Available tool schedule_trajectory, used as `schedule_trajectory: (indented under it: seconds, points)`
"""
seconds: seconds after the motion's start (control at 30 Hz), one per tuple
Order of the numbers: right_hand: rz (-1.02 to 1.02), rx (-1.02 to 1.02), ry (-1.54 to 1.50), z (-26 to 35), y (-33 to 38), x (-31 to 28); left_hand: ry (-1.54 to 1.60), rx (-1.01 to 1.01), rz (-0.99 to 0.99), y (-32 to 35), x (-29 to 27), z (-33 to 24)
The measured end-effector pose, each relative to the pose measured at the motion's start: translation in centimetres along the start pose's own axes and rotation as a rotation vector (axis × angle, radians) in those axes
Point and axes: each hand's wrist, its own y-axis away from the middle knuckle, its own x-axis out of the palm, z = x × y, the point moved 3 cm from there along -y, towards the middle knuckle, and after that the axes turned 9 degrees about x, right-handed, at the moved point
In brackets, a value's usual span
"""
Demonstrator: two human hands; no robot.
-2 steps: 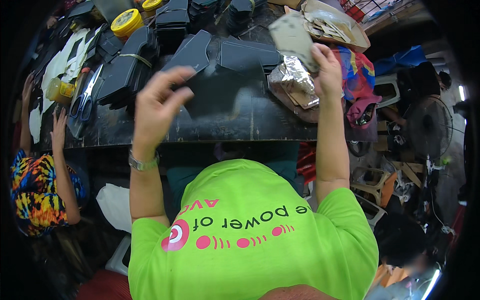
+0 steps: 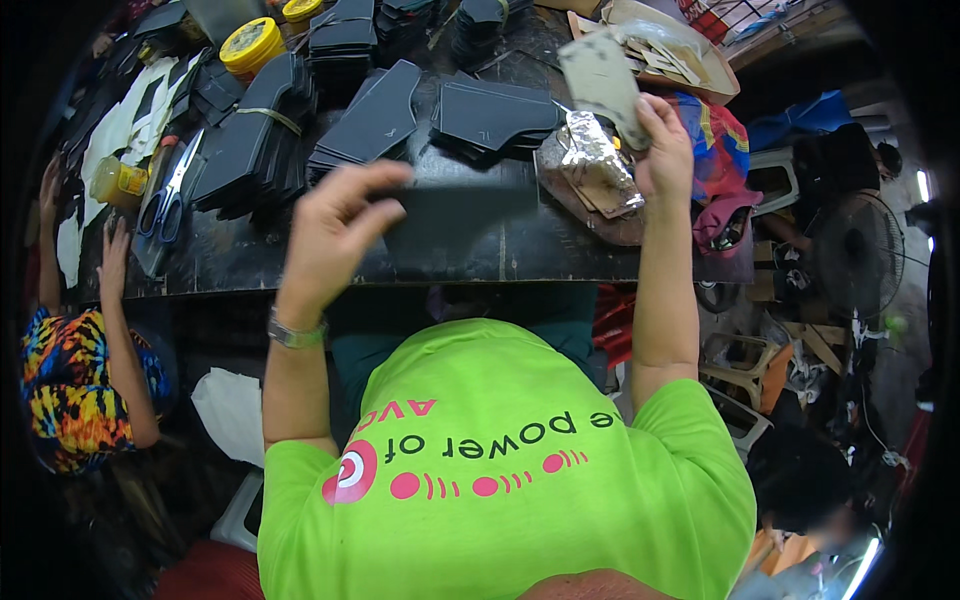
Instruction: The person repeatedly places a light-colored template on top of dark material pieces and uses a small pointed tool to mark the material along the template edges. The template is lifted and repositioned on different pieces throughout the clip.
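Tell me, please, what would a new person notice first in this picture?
The bright green shirt fills the bottom centre. Above it, the left hand holds a dark flat piece over the black table, and the right hand lifts a grey piece at upper right. Stacks of dark pieces lie behind.

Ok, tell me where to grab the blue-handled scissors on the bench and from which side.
Probably take the scissors by the blue handle loops at their near end, coming from the bench's front edge. They lie flat, blades pointing away toward the black cut pieces, so the loops are the open, safe end.
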Motion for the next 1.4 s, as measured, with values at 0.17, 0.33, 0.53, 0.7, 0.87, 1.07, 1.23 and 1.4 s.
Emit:
schedule_trajectory:
  seconds: [0.17, 0.33, 0.53, 0.7, 0.87, 1.07, 1.23, 1.4]
  points:
    - [-0.057, -0.017, -0.017, 2.4, 2.0, -5.4, -0.281, 0.103, -0.012, 2.5, 4.5, 2.9]
    - [-0.172, -0.132, 0.051, 3.5, 3.9, -7.7, -0.32, 0.049, -0.08, 3.2, 4.1, 3.6]
    - [-0.201, -0.065, 0.166, 0.8, 5.4, -6.4, -0.359, -0.019, 0.219, 3.6, 3.1, 2.5]
    - [-0.214, -0.114, 0.201, 0.8, 4.9, -7.9, -0.375, -0.013, 0.184, 3.5, 3.4, 2.9]
    - [-0.326, -0.076, 0.739, 2.6, 2.7, -10.6, -0.388, -0.005, 0.173, 3.1, 3.4, 2.9]
    - [-0.484, -0.517, 1.518, 3.9, 5.7, -5.7, -0.38, -0.045, 0.169, 3.5, 3.6, 3.2]
    - [-0.21, -0.229, 1.664, 1.4, 8.1, -0.7, -0.384, 0.014, 0.174, 3.6, 3.9, 3.4]
    - [-0.269, -0.142, 1.644, 0.9, 8.4, 0.0, -0.418, 0.023, 0.154, 3.9, 4.0, 3.1]
